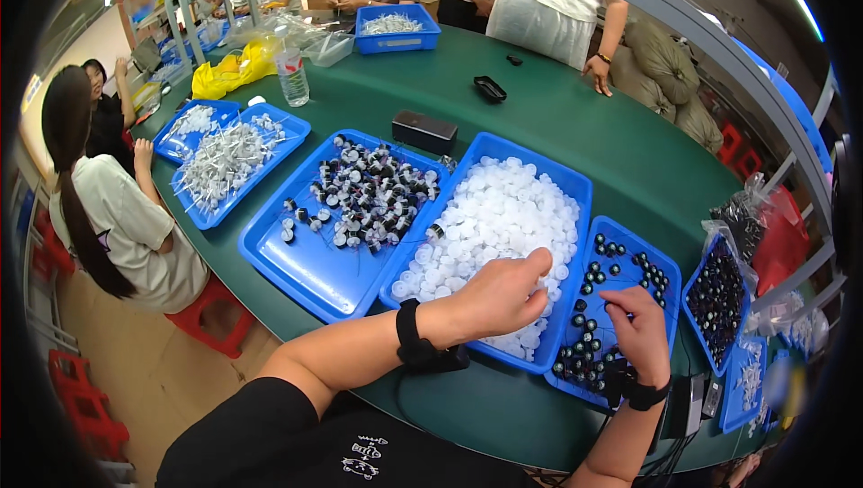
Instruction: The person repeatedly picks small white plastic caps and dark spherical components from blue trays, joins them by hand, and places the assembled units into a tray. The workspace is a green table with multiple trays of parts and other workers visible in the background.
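My left hand (pixel 511 297) is closed over the near part of a blue tray (pixel 581 190) full of small white translucent plastic pieces (pixel 512 205). Its fingers curl out of sight, so what they hold, if anything, is hidden. My right hand (pixel 642 331) hovers above a blue tray (pixel 667 261) of shiny dark round beads (pixel 584 344). Its thumb and fingers are drawn together in a pinch, and anything between them is too small to make out. Left of the white pieces, another blue tray (pixel 297 263) holds black-and-white round parts (pixel 369 191) with thin dark wires.
A black box (pixel 424 131) stands behind the trays. Farther left are a tray of white sticks (pixel 229 160), a water bottle (pixel 292 75) and a yellow bag (pixel 235 68). At right lies a tray of dark parts (pixel 717 299). Co-workers sit and stand around the green table (pixel 557 119).
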### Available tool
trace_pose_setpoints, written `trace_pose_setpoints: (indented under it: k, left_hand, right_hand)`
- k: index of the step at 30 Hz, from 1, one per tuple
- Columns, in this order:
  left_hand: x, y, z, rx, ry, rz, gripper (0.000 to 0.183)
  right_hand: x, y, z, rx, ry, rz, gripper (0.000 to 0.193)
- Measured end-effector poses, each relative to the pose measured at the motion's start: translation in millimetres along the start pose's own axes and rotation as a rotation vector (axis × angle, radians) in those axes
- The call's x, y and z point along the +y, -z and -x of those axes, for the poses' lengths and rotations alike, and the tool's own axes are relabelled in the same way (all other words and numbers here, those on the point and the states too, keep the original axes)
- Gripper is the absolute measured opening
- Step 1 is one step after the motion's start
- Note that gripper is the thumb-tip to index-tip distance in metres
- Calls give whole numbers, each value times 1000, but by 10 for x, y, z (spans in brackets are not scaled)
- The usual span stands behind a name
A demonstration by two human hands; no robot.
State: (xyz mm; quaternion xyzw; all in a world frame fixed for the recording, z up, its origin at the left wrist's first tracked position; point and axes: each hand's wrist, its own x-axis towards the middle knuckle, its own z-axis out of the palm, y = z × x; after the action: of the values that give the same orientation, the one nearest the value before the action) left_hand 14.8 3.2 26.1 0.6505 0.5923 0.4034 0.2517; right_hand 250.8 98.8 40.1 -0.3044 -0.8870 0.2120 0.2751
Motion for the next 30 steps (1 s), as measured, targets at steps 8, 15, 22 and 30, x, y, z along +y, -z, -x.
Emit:
trace_pose_setpoints:
  k: [8, 15, 22, 30]
  left_hand:
    - [0, -188, 80, -136, -157, 457, 16]
    - [47, -229, 93, -184, 16, 627, 17]
    - [-5, -174, 83, -425, 82, 772, 16]
    - [32, -123, 98, -401, 2, 801, 15]
  right_hand:
    - [-418, -246, 12, 152, -225, -684, 14]
    - [-492, -498, 46, 131, -257, -907, 11]
    - [-415, -549, 61, 101, -167, -1027, 9]
    - [-426, -523, 70, 107, -244, -1270, 3]
